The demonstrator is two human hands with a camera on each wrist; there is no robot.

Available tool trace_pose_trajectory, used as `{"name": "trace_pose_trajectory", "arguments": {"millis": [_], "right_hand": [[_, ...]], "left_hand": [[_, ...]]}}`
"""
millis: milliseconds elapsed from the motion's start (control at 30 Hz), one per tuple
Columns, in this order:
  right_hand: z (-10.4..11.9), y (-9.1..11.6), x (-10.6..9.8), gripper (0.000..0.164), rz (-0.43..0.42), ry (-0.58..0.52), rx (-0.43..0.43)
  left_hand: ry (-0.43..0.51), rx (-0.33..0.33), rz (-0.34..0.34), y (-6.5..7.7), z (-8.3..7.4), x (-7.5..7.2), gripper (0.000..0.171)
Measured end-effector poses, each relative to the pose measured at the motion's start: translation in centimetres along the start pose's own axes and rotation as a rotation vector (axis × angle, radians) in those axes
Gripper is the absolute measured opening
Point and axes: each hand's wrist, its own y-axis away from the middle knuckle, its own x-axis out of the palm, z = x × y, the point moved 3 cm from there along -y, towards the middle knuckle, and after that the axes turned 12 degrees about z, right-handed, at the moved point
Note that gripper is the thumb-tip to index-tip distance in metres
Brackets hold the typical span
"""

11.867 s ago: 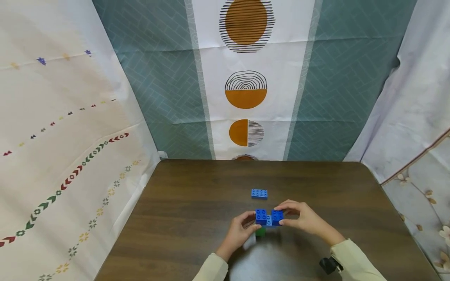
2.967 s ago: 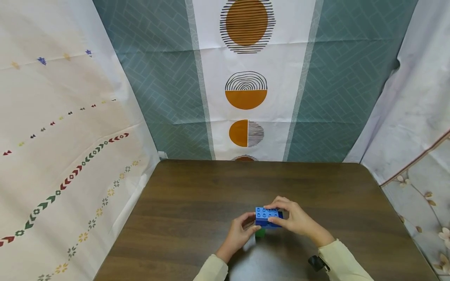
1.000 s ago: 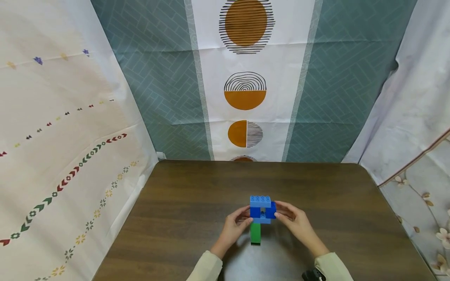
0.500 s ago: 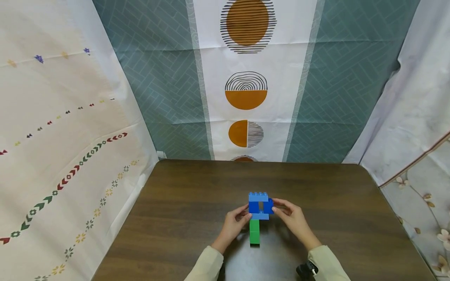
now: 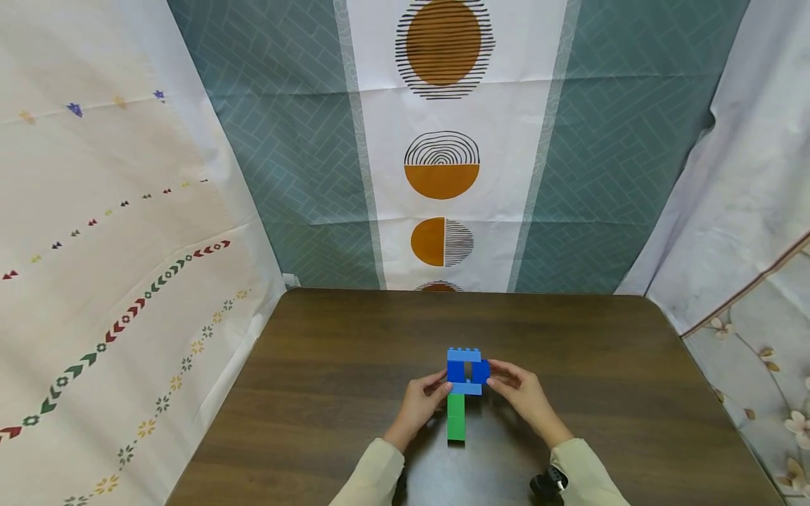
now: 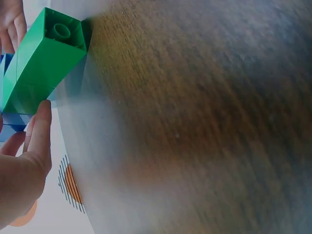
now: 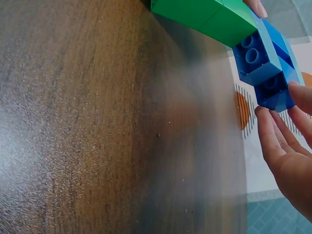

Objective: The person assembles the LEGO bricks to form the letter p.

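Both hands hold a toy brick build in the middle of the head view. Its green column (image 5: pixel 456 418) carries a lower light blue brick (image 5: pixel 465 388). On that sit two dark blue bricks with a gap between them, bridged by an upper light blue brick (image 5: pixel 464 355). My left hand (image 5: pixel 415 407) grips the build's left side with thumb and fingers. My right hand (image 5: pixel 525 395) pinches the right dark blue brick (image 5: pixel 481 371), which juts out past the light blue ones. The hollow underside of the green column (image 6: pixel 61 31) shows in the left wrist view, raised from the table.
The brown wooden table (image 5: pixel 354 351) spreads around the hands, its far edge meeting a patterned cloth (image 5: pixel 285 176). White cloths hang at both sides. A black device (image 5: pixel 549 483) is strapped at the right wrist.
The loose light blue brick has gone from the table behind onto the two dark blue bricks. My right hand has moved from it to the right side. The build has tipped, showing its green column.
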Motion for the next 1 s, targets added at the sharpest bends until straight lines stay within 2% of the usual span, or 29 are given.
{"name": "trace_pose_trajectory", "arguments": {"millis": [100, 267, 467, 833, 1000], "right_hand": [[-0.3, -0.1, 0.1, 0.042, 0.007, -0.028, 0.016], [-0.6, -0.5, 0.1, 0.042, 0.014, -0.056, 0.013], [-1.1, -1.0, 0.1, 0.042, 0.033, -0.030, 0.038], [-2.1, -2.1, 0.6, 0.039, 0.048, 0.023, 0.115], [-2.3, -2.4, 0.8, 0.038, 0.043, 0.039, 0.137]], "left_hand": [[0.012, -0.027, -0.004, -0.4, 1.0, 0.0, 0.038], [0.022, -0.038, -0.002, -0.5, 1.1, -0.1, 0.039], [0.002, -0.047, 0.020, -0.5, 0.8, -0.1, 0.040], [-0.068, -0.161, 0.055, -1.1, 1.4, -0.3, 0.043], [-0.056, -0.167, 0.058, -1.3, 1.6, -0.2, 0.041]]}}
